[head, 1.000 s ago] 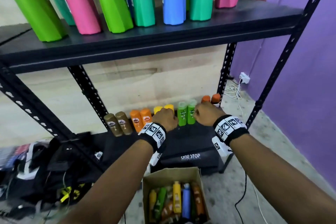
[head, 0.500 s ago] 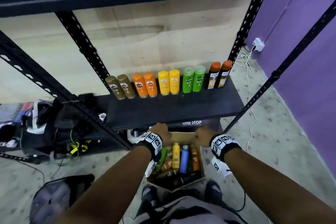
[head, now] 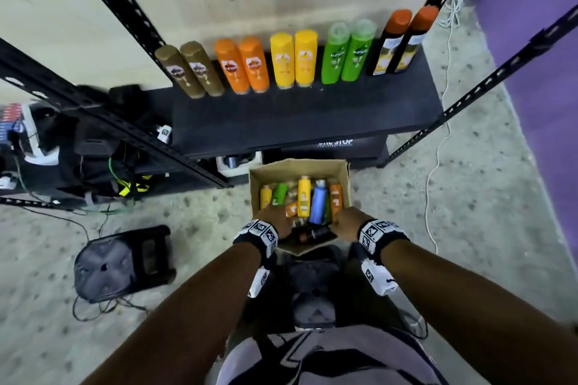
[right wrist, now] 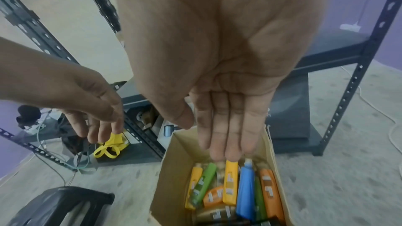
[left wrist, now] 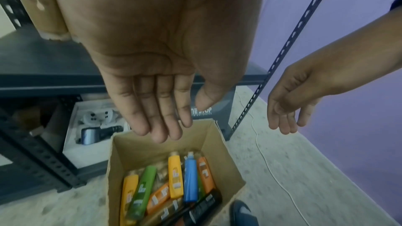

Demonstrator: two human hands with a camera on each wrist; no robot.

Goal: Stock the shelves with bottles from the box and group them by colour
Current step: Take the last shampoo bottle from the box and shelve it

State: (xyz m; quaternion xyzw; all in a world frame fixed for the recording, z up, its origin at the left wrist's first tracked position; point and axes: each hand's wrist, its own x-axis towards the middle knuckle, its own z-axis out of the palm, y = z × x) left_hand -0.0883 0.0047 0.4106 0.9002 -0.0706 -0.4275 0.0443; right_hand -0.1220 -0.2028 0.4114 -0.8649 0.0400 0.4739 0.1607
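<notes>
An open cardboard box [head: 341, 167] sits on the floor in front of the rack, with yellow [head: 304, 198], green [head: 279, 194], blue [head: 318, 201], orange [head: 336, 197] and dark bottles lying in it. On the low black shelf [head: 297, 116] stand pairs along the back: brown [head: 190, 70], orange [head: 244, 66], yellow [head: 294, 59], green [head: 347, 53] and black with orange caps [head: 397, 44]. My left hand [head: 275, 219] and right hand [head: 344, 223] hover over the box's near end. Both wrist views show straight fingers holding nothing: the left hand [left wrist: 161, 126] and the right hand [right wrist: 224, 135].
A black stool [head: 125, 259] lies on the floor to the left. A black case [head: 344, 147] sits under the shelf behind the box. Cables and gear crowd the lower left rack [head: 93, 150]. A white cable [head: 438, 150] runs along the floor by the purple wall.
Both hands left the row of bottles at the back of the shelf and came down over the box. The view tilted down from the upper shelf to the floor.
</notes>
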